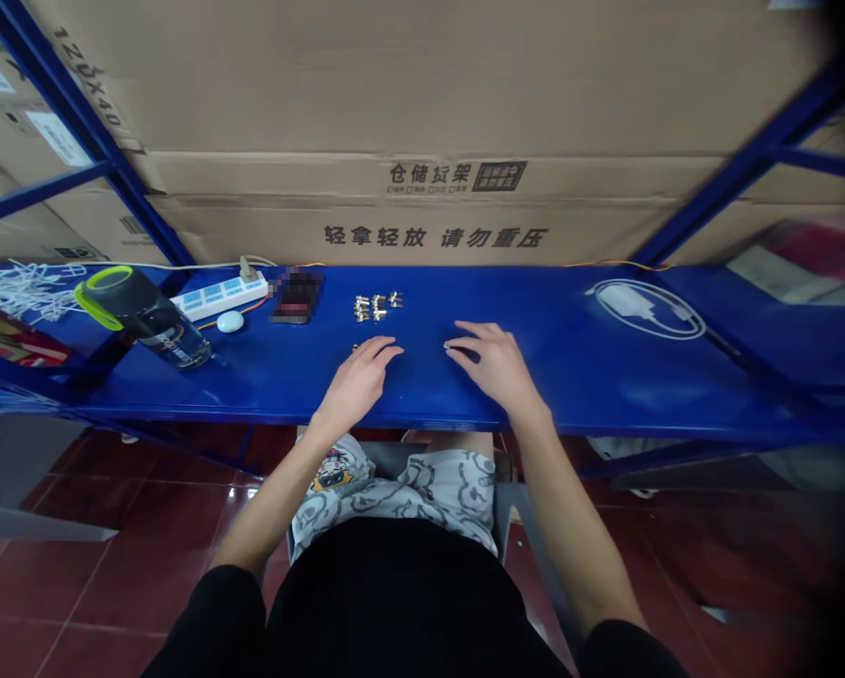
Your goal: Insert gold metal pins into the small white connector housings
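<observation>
My left hand [357,379] lies on the blue shelf top [577,377], fingers curled loosely, with a tiny metal part showing beside its fingertips. My right hand [489,358] rests a little to the right, fingers bent, and a small silvery piece [448,347] sits at its fingertips; whether it is pinched I cannot make out. Just beyond both hands lies a cluster of several small metal connectors [376,306].
A dark bottle with a green rim [143,315] lies on its side at the left, near a white power strip [219,295], a small white round object [230,321] and a dark flat device [296,297]. A coiled white charger cable [644,306] lies at the right. Cardboard boxes [422,122] stand behind.
</observation>
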A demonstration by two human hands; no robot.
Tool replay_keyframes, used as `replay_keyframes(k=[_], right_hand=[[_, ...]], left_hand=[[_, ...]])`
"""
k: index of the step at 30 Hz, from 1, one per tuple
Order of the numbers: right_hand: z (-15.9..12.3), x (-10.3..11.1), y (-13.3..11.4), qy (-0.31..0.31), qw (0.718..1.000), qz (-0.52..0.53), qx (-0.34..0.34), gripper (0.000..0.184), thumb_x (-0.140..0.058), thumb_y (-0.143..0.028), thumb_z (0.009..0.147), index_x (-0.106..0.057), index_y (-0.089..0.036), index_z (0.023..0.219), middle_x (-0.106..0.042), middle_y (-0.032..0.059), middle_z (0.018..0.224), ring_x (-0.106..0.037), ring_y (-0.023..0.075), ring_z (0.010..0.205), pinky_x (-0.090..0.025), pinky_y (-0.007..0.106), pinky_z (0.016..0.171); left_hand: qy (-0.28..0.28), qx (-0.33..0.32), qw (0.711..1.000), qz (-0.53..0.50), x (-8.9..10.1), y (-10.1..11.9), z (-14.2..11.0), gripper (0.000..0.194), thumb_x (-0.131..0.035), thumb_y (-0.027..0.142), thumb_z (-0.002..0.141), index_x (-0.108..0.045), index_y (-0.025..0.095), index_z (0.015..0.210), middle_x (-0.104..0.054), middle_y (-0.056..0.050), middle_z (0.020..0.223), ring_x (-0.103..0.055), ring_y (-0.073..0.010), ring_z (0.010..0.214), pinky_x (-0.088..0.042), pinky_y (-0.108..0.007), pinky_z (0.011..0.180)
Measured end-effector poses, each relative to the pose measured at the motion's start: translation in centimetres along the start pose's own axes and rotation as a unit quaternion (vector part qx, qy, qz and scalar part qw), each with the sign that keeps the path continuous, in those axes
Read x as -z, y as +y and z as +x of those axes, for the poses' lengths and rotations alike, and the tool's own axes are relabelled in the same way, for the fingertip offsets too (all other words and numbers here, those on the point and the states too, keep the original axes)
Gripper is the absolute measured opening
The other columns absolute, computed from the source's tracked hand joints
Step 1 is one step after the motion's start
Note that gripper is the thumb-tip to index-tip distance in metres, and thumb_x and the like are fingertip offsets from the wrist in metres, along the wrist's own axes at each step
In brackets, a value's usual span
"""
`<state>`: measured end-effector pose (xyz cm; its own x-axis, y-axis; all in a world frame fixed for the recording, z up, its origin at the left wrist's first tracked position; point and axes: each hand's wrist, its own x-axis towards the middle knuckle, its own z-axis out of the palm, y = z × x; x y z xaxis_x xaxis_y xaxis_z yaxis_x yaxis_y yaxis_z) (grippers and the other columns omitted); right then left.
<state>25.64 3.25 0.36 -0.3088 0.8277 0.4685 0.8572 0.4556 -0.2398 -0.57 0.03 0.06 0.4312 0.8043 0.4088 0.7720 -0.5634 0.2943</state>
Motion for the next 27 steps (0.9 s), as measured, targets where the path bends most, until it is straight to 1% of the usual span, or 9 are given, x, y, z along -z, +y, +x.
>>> replay_keyframes(k=[2,5,8,11,14,18,20,24,27], right_hand=[[0.0,-0.1,-0.7,-0.012,1.0,0.015,0.018,0.021,-0.057,-0.033,0.098,-0.078,-0.028,0.099,-0.068,0.0055,0.135,-0.059,0.0316,0.123,-0.048,0.055,0.094],[0.1,-0.3,-1.7,-0.028,0.998,0.038,0.047,0.021,-0.056,-0.032,0.099,-0.077,-0.03,0.096,-0.068,0.0039,0.135,-0.06,0.0314,0.122,-0.048,0.055,0.094],[0.1,-0.6,-1.9,-0.036,0.996,0.058,0.065,0.021,-0.055,-0.031,0.099,-0.076,-0.031,0.096,-0.067,0.003,0.136,-0.059,0.031,0.123,-0.046,0.057,0.098],[0.1,-0.7,-1.8,-0.039,0.995,0.069,0.064,0.021,-0.055,-0.032,0.099,-0.076,-0.031,0.097,-0.068,0.0033,0.134,-0.059,0.0307,0.123,-0.046,0.058,0.099],[0.2,-0.7,-1.6,-0.044,0.994,0.079,0.065,0.021,-0.056,-0.032,0.099,-0.076,-0.03,0.098,-0.069,0.0044,0.133,-0.06,0.0308,0.122,-0.048,0.057,0.099],[0.2,-0.7,-1.6,-0.054,0.993,0.089,0.061,0.021,-0.055,-0.032,0.099,-0.076,-0.029,0.1,-0.07,0.0059,0.132,-0.06,0.0304,0.122,-0.047,0.058,0.101],[0.2,-0.7,-1.6,-0.057,0.993,0.09,0.058,0.022,-0.054,-0.032,0.1,-0.076,-0.028,0.1,-0.07,0.0057,0.131,-0.061,0.0299,0.122,-0.047,0.059,0.102],[0.2,-0.8,-1.6,-0.058,0.992,0.095,0.058,0.022,-0.053,-0.034,0.1,-0.075,-0.029,0.1,-0.07,0.0046,0.13,-0.062,0.029,0.121,-0.047,0.058,0.103],[0.2,-0.9,-1.5,-0.059,0.992,0.098,0.061,0.023,-0.053,-0.034,0.1,-0.075,-0.029,0.1,-0.071,0.0044,0.129,-0.062,0.0287,0.12,-0.047,0.057,0.102]], left_hand=[[0.024,0.028,0.999,0.004,0.9,0.2,0.1,0.036,-0.044,0.006,0.1,-0.06,0.02,0.129,-0.064,-0.006,0.132,-0.06,-0.0221,0.124,-0.048,-0.041,0.11],[0.03,0.082,0.995,0.046,2.5,0.1,-0.1,0.028,-0.049,0.013,0.101,-0.061,0.02,0.125,-0.068,-0.007,0.119,-0.062,-0.0245,0.113,-0.052,-0.04,0.101],[0.004,0.122,0.989,0.088,4.0,-0.2,-0.6,0.024,-0.052,0.015,0.1,-0.062,0.019,0.122,-0.068,-0.008,0.112,-0.062,-0.0259,0.107,-0.053,-0.04,0.096],[-0.044,0.136,0.981,0.129,4.8,0.2,-1.4,0.029,-0.049,0.016,0.102,-0.057,0.014,0.13,-0.067,-0.012,0.114,-0.062,-0.0277,0.106,-0.053,-0.042,0.094],[-0.107,0.134,0.968,0.181,4.9,1.5,-1.9,0.037,-0.045,0.017,0.103,-0.05,0.007,0.138,-0.061,-0.018,0.12,-0.06,-0.0313,0.109,-0.053,-0.044,0.093],[-0.159,0.12,0.956,0.217,4.7,3.0,-2.2,0.036,-0.04,0.018,0.104,-0.052,0.006,0.136,-0.056,-0.02,0.127,-0.057,-0.0332,0.113,-0.052,-0.046,0.093],[-0.163,0.12,0.954,0.22,4.7,3.1,-2.2,0.037,-0.038,0.019,0.105,-0.051,0.006,0.137,-0.056,-0.021,0.127,-0.056,-0.0333,0.113,-0.052,-0.046,0.093],[-0.137,0.125,0.956,0.225,4.8,2.6,-2.0,0.045,-0.04,0.021,0.105,-0.042,0.005,0.147,-0.057,-0.021,0.126,-0.057,-0.0333,0.113,-0.053,-0.045,0.091],[-0.139,0.126,0.951,0.244,4.4,2.9,-1.9,0.044,-0.037,0.019,0.104,-0.046,0.007,0.145,-0.058,-0.021,0.128,-0.057,-0.0343,0.114,-0.052,-0.047,0.092]])
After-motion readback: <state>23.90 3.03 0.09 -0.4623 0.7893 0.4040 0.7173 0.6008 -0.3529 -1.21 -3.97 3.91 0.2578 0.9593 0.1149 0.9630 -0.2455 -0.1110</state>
